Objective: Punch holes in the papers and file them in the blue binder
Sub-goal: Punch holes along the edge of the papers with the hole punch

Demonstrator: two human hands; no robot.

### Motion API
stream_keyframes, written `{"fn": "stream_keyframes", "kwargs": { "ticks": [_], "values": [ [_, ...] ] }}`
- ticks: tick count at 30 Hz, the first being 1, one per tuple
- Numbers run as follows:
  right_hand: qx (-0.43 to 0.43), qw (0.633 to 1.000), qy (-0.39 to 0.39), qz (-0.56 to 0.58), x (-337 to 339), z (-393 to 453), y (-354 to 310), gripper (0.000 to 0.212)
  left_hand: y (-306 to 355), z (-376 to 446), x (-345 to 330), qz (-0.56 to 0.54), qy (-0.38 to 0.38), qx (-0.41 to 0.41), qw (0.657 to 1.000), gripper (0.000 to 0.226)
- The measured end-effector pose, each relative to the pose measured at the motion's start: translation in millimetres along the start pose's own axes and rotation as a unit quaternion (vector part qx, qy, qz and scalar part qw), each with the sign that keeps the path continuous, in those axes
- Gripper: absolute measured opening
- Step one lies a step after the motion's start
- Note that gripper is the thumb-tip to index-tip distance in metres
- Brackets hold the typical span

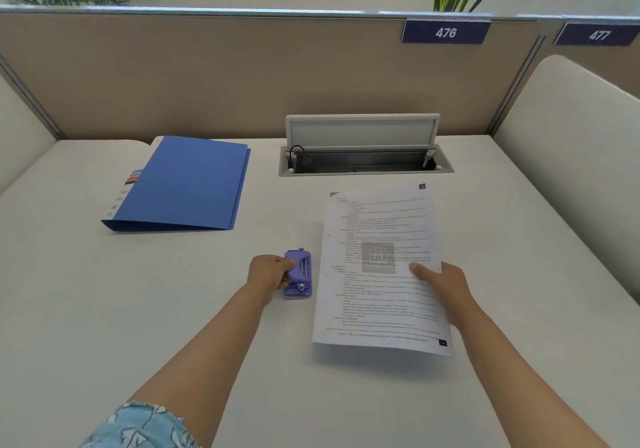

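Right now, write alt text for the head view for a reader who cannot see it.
A person's left hand grips a purple hole punch on a white desk while the right hand holds printed papers beside it. A closed blue binder lies farther back on the left.

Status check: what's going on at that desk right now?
Left hand grips purple hole punch. Right hand holds papers, their edge beside the punch. Blue binder closed, far left. Nothing in the way.
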State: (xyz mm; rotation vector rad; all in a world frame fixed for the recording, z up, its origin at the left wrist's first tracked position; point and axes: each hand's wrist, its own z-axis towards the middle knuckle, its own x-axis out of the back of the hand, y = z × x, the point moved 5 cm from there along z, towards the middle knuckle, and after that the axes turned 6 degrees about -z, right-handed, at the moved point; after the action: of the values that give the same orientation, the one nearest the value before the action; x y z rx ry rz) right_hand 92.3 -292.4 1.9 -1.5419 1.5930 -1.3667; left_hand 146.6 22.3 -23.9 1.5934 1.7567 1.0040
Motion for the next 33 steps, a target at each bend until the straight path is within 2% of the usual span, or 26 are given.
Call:
{"fn": "stream_keyframes", "kwargs": {
  "ticks": [5,9,18,22,25,28,30,33],
  "values": [
    [0.028,0.999,0.003,0.041,22.8,3.4,-12.1,0.012,1.7,1.4,-42.3,-0.012,-0.044,0.024,0.999,0.005],
    [0.035,0.998,0.006,0.055,39.0,12.5,-16.0,0.010,5.1,2.5,-78.9,0.001,-0.090,0.030,0.995,0.020],
    [0.046,0.997,-0.023,0.058,56.4,38.2,-26.3,0.019,19.1,-2.7,-124.0,-0.057,-0.224,0.011,0.973,0.032],
    [0.049,0.996,-0.033,0.062,54.3,47.8,-29.6,0.014,22.0,-0.3,-115.5,-0.127,-0.189,0.023,0.973,0.026],
    [0.050,0.996,-0.046,0.059,44.5,50.8,-29.7,0.010,18.8,-4.3,-101.5,-0.183,-0.159,0.051,0.969,0.036],
    [0.050,0.996,-0.061,0.051,27.3,48.7,-28.6,0.008,14.4,-15.2,-87.3,-0.194,-0.173,0.062,0.964,0.041],
    [0.051,0.995,-0.072,0.040,13.2,45.0,-27.6,0.008,14.0,-23.8,-73.8,-0.169,-0.165,0.035,0.971,0.027],
    [0.046,0.995,-0.083,0.026,-10.0,39.0,-25.8,0.008,10.7,-32.6,-45.9,-0.110,-0.107,0.007,0.988,0.009]
  ]
}}
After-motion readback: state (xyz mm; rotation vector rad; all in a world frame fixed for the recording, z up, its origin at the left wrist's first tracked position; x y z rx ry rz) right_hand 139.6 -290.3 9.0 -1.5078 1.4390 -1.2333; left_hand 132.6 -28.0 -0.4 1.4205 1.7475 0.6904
